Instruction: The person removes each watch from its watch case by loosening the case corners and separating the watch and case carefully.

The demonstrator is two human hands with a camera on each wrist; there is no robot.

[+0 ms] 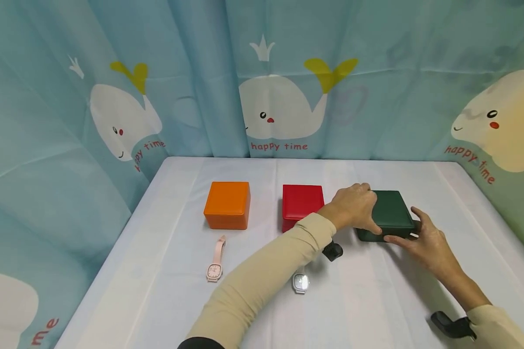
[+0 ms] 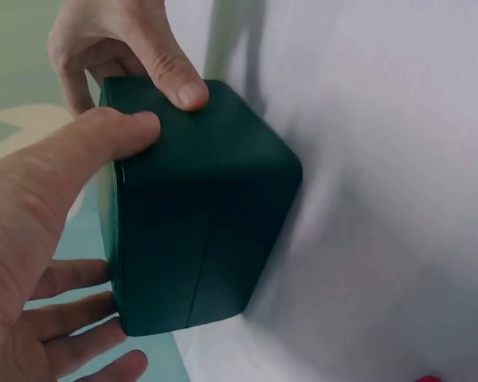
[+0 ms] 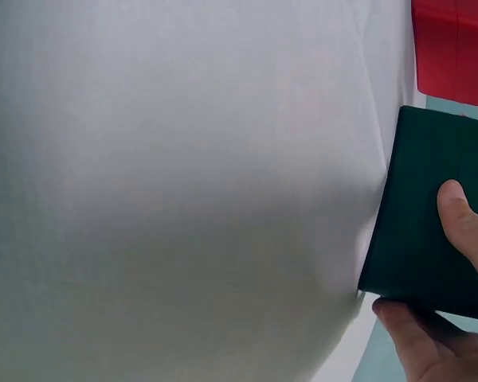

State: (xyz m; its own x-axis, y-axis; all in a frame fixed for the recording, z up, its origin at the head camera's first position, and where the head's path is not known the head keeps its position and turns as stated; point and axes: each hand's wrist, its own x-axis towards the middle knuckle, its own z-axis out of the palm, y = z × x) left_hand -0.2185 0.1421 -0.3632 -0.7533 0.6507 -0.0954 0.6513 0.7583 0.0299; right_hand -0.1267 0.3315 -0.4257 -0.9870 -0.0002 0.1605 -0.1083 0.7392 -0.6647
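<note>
Green box (image 1: 388,208): on the right part of the white-covered table (image 1: 367,300), right of the red box (image 1: 302,201), apparently resting on the cloth. You hold it from two sides. Your left hand (image 1: 355,206) grips its left side, thumb bent onto the near face, fingers reaching behind the top edge. Your right hand (image 1: 430,247) grips the right side, thumb flat against the near face, fingers round the side. The opposed thumbs probably keep the box steady and square to you.

Containers: a seam (image 2: 207,243) runs round your box and its lid looks down, so you cannot tell what is inside. The orange box (image 1: 227,203) and the red box look closed too; contents hidden.

Placement: a pink watch (image 1: 215,261) lies in front of the orange box, a silver watch (image 1: 301,282) in front of the red one, its strap partly under your sleeve (image 1: 262,276). The spacing suggests one watch paired with each box.
</note>
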